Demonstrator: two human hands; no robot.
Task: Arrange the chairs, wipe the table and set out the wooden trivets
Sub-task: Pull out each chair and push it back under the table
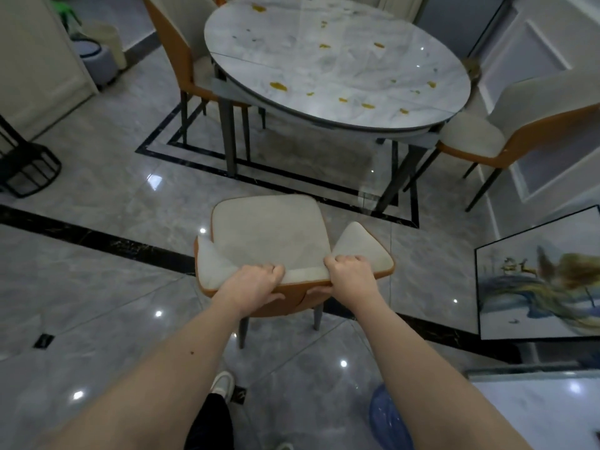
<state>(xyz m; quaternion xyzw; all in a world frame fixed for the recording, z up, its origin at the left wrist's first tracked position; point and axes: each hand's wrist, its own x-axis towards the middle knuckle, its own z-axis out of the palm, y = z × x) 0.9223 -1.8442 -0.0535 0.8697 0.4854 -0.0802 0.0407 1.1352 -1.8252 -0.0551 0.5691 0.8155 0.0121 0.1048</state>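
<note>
A cream chair with an orange shell (266,228) stands on the floor in front of me, a short way from the round marble table (337,60). My left hand (251,282) grips the top of its backrest, fingers curled over the edge. My right hand (349,279) grips the same backrest edge just to the right. The tabletop carries several yellow-orange spots. Two more matching chairs are at the table: one on the left (175,50) and one on the right (506,128). No trivets or cloth are in view.
A black metal stand (29,170) is at the left. A grey stool (100,64) sits at the back left. A framed painting (539,277) leans at the right. A blue plastic thing (388,420) lies by my feet.
</note>
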